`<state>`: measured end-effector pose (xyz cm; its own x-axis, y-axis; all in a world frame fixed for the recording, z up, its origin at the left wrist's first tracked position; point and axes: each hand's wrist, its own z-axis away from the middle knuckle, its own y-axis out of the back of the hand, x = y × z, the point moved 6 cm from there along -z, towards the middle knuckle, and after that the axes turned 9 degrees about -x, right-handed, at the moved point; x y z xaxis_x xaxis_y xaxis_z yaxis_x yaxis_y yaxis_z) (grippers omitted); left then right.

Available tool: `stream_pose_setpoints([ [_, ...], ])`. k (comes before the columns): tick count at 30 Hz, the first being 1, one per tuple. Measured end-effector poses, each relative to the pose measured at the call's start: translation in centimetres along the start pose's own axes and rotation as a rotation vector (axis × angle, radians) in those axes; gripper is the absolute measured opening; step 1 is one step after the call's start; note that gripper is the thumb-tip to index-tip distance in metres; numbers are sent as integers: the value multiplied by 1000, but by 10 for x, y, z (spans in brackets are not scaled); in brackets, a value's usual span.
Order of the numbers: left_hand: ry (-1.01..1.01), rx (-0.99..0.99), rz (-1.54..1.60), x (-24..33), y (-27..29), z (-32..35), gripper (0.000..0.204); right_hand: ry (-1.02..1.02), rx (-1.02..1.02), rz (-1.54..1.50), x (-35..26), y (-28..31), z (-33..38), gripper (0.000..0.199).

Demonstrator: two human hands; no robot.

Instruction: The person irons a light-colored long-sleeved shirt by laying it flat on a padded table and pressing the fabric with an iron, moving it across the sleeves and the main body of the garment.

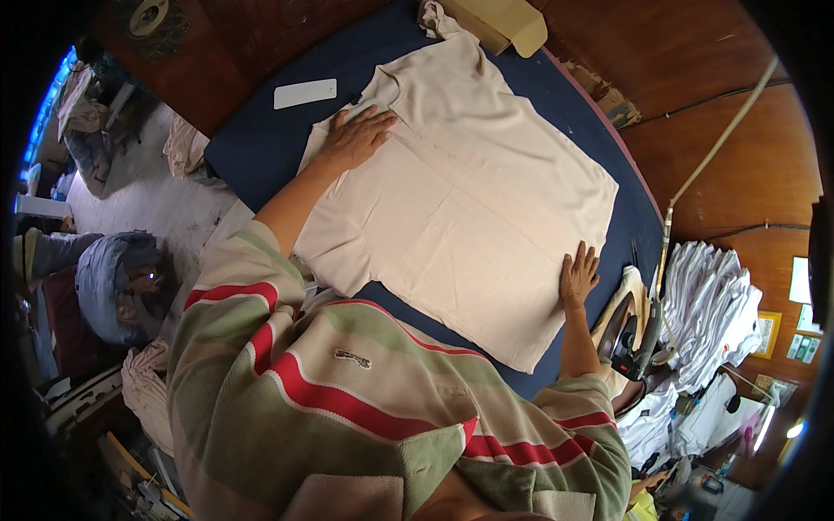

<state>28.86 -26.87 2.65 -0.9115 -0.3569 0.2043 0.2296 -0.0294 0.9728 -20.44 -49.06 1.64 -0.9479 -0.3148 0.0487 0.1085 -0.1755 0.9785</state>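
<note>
A pale beige T-shirt (469, 208) lies spread over a dark blue padded ironing table (261, 143), its neckline toward the upper left and its hem toward the right. My left hand (358, 137) rests flat beside the collar, fingers spread. Near the hem my right hand (579, 274) presses on the cloth with fingers apart. Neither hand grips anything. Soft wrinkles run across the far sleeve and the far side of the shirt. Just right of my right forearm stands an iron (627, 352) with a dark handle, its hose rising along a pole.
A white card (305, 94) lies on the table's far left. At the far edge sits an open cardboard box (495, 22). White shirts (708, 304) hang in a row on the right. A person in bluish clothes (122, 282) is at the left, and piled garments (149, 391) lie nearby.
</note>
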Motion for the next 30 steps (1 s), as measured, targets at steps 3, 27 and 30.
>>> stream_pose_setpoints([
  [3,33,-33,103,-1,3,-3,42,34,21,-40,2,1,-3,60],
  [27,24,341,60,-5,13,-1,24,49,20,7,1,3,-4,61],
  [30,268,293,141,4,20,-5,20,48,37,0,3,3,-1,61],
])
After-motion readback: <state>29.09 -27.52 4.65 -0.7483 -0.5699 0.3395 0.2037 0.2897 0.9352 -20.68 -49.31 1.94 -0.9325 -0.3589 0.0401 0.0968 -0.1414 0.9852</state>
